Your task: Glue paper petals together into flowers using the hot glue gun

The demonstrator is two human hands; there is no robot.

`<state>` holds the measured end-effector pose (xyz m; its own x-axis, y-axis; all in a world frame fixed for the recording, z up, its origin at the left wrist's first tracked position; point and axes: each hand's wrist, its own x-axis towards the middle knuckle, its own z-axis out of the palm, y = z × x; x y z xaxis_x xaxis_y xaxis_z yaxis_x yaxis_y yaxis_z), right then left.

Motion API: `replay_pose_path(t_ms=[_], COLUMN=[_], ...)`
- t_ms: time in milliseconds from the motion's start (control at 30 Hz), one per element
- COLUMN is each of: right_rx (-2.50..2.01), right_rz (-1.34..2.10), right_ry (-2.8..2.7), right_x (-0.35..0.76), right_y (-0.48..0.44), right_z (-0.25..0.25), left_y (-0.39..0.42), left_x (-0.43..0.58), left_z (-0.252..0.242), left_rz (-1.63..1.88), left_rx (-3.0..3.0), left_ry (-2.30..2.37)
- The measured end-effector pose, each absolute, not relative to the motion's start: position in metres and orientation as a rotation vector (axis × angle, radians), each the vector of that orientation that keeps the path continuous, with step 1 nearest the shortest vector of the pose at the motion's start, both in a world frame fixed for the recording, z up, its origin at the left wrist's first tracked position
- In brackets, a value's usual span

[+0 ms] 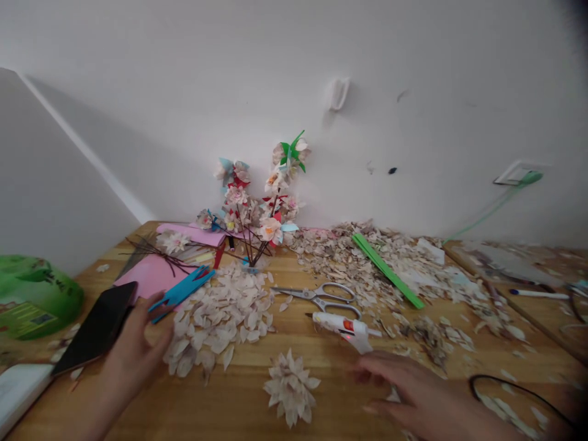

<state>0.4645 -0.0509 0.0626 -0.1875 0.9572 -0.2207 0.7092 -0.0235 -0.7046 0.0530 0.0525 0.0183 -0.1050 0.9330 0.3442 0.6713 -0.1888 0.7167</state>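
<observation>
My left hand is open, thumb apart from the fingers. Its fingertips reach the near end of some folded blue paper strips; whether they touch is unclear. Loose pale petals lie in a heap just right of this hand. My right hand is also open, fingers stretched out, just below a white hot glue gun lying on the wooden table. A flower of layered pale petals sits between the two hands. Grey-handled scissors rest slightly open behind the glue gun.
Finished flowers on twigs stand against the wall. Petal scraps cover the back right, with a green paper strip on them. At left are a black phone, pink paper and a green package. A black cable curves at right.
</observation>
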Motion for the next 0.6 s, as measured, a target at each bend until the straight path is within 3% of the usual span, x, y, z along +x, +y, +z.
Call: replay_pose_path(t_ms=[200, 367, 600], right_rx=[-1.652, -1.638, -1.654], right_rz=[1.240, 1.181, 1.001], right_ry=[-1.898, -1.719, -1.636], right_x=[0.501, 0.518, 0.490], right_y=[-0.047, -0.033, -0.016], right_z=[0.057, 0.029, 0.009], left_y=[0.046, 0.051, 0.055], left_x=[0.106, 0.117, 0.114], left_z=[0.007, 0.007, -0.010], left_rz=[0.851, 0.611, 0.625], left_rx=[2.009, 2.155, 2.324], left_ry=[1.469, 1.344, 1.408])
